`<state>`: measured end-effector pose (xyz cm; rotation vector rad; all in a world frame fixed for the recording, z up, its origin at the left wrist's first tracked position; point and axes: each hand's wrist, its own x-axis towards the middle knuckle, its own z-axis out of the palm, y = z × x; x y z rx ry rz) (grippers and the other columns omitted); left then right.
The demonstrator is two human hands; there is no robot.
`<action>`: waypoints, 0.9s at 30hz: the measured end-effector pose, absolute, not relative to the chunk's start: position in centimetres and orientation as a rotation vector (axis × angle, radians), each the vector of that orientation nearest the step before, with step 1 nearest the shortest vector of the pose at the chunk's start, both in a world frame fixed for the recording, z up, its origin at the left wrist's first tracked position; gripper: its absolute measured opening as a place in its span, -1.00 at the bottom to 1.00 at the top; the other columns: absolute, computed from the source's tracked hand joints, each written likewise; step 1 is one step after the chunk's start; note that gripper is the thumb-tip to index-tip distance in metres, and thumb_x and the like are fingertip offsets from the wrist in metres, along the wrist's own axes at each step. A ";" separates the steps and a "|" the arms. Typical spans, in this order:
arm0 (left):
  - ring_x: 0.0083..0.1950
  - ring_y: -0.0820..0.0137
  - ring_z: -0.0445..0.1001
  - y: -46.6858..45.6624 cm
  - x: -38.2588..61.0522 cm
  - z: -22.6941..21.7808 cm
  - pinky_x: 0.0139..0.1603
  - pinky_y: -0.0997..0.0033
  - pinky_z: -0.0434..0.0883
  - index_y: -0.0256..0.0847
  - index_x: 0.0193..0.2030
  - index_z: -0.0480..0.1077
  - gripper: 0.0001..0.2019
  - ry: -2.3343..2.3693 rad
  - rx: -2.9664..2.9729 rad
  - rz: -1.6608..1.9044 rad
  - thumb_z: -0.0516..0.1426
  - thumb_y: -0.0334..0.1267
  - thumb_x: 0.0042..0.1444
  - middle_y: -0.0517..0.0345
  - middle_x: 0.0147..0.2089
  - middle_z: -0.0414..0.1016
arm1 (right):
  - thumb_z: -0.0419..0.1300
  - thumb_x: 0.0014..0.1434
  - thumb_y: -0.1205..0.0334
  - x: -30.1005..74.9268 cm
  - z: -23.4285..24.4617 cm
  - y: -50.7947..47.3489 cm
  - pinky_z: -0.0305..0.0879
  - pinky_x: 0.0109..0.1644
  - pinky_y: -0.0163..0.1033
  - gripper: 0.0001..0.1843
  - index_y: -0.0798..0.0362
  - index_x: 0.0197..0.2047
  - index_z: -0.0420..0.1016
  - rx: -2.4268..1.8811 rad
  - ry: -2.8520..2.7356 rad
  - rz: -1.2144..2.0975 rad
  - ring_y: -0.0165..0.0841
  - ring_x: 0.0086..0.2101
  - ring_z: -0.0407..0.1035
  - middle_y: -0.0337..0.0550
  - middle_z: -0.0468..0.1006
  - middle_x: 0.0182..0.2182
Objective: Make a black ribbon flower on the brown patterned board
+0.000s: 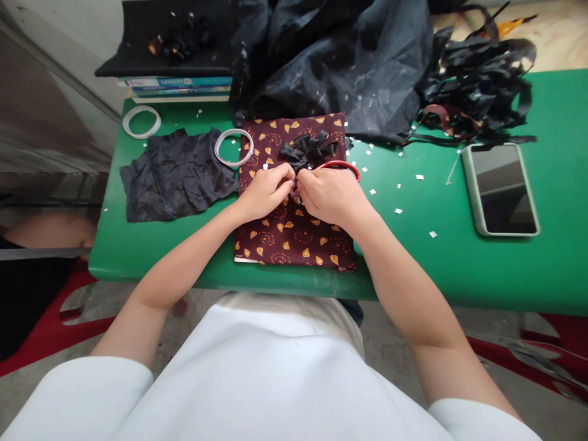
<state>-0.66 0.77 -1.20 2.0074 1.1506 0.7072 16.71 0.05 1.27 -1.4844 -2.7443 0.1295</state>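
Observation:
My left hand point(270, 191) and my right hand point(329, 193) meet fingertip to fingertip over a maroon cloth-covered board or book point(294, 242) printed with yellow leaf shapes. Both are closed in a pinch on what looks like a small piece of dark fabric point(296, 192), mostly hidden by the fingers. Just beyond them lies a bunch of black fabric loops point(309, 149) on the patterned cloth. Scissors with a red handle point(343, 164) lie behind my right hand, their blades not clearly visible.
Left of the cloth lies a crumpled black fabric piece point(179, 174), with tape rolls point(234, 147) point(142, 122) nearby. Stacked books point(184, 87) and a black sheet point(331, 67) stand behind. Black strips point(482, 86) and a phone point(500, 190) are on the right. Small white bits dot the green table point(413, 269).

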 end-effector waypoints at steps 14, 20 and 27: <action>-0.48 0.49 0.47 0.6 -0.6 -0.7 -0.29 0.44 0.41 -0.16 -0.32 0.20 -0.91 1.116 1.839 0.769 0.00 -0.35 0.23 0.31 -0.50 0.45 | -0.18 0.32 0.19 17.3 0.8 0.4 -0.17 -0.40 -0.22 -0.61 0.10 -0.23 0.46 -1.398 -2.564 0.188 -0.33 -0.49 0.24 -0.06 0.54 -0.43; -0.51 0.50 0.44 0.7 -0.6 -1.0 -0.31 0.45 0.42 -0.16 -0.30 0.20 -0.90 1.113 1.836 0.793 0.00 -0.30 0.27 0.32 -0.51 0.44 | -0.17 0.32 0.19 17.5 0.8 0.6 -0.13 -0.39 -0.22 -0.63 0.10 -0.24 0.43 -1.355 -2.497 0.255 -0.33 -0.49 0.22 -0.08 0.49 -0.46; -0.52 0.49 0.44 0.7 -0.7 -1.2 -0.33 0.40 0.43 -0.16 -0.29 0.20 -0.81 1.087 1.804 0.820 0.01 -0.15 0.32 0.24 -0.40 0.51 | -0.17 0.33 0.21 17.6 0.8 0.7 -0.10 -0.39 -0.24 -0.62 0.11 -0.19 0.45 -1.337 -2.473 0.256 -0.33 -0.47 0.24 -0.08 0.52 -0.43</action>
